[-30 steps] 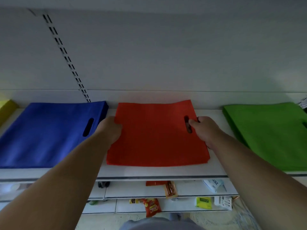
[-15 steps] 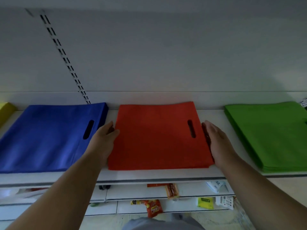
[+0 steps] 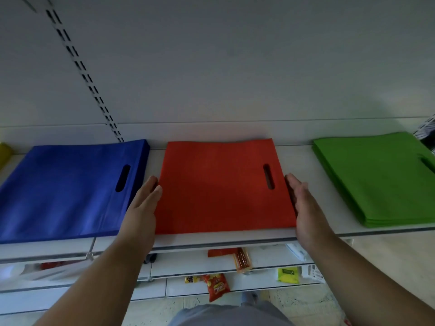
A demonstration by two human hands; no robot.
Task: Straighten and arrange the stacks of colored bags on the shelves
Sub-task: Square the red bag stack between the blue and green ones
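A stack of red bags [image 3: 219, 187] lies flat in the middle of the white shelf [image 3: 303, 161], its handle slot toward the right. My left hand [image 3: 144, 204] presses flat, fingers straight, against the stack's left edge. My right hand [image 3: 303, 205] presses flat against its right edge. A blue stack [image 3: 68, 189] lies to the left, almost touching my left hand. A green stack [image 3: 379, 177] lies to the right, with a gap of bare shelf between it and my right hand. A sliver of a yellow stack [image 3: 4, 151] shows at the far left.
The white back wall with a slotted upright [image 3: 84, 76] rises behind the shelf. Lower shelves [image 3: 188, 264] hold snack packets [image 3: 217, 285], an orange packet [image 3: 242, 258] and a small green pack [image 3: 288, 275]. Tiled floor shows at the bottom.
My hands let go of the red stack's top and moved to its side edges, now flat and straight. The red stack sits squarer on the shelf.
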